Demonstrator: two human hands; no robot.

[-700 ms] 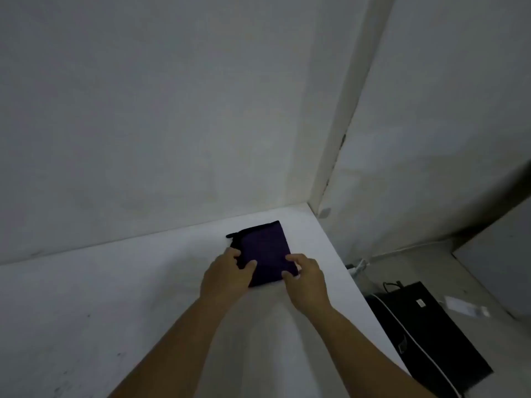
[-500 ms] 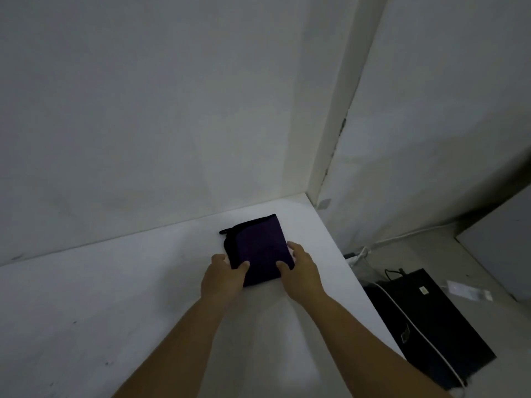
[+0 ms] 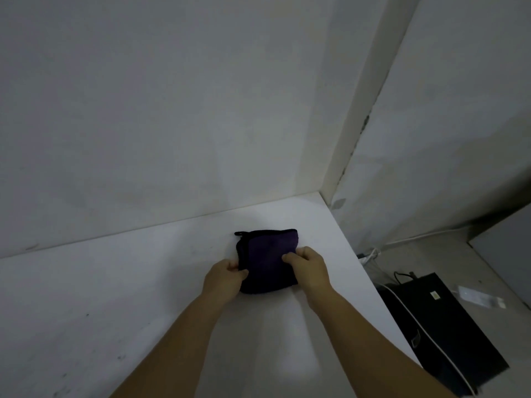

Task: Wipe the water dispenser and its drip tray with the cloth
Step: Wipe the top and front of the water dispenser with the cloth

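Cloth [image 3: 268, 259], dark purple and folded, lies on the desk [image 3: 143, 282] near its wall corner; your left hand [image 3: 225, 278] and right hand [image 3: 309, 267] pinch its edges. Lift unevenly and the fold may slump open.

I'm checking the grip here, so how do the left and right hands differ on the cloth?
The left hand grips the cloth's left edge; the right hand grips its right edge. The left sits nearer the camera, the right further up the cloth. Both curl their fingers onto the folded cloth on the table.
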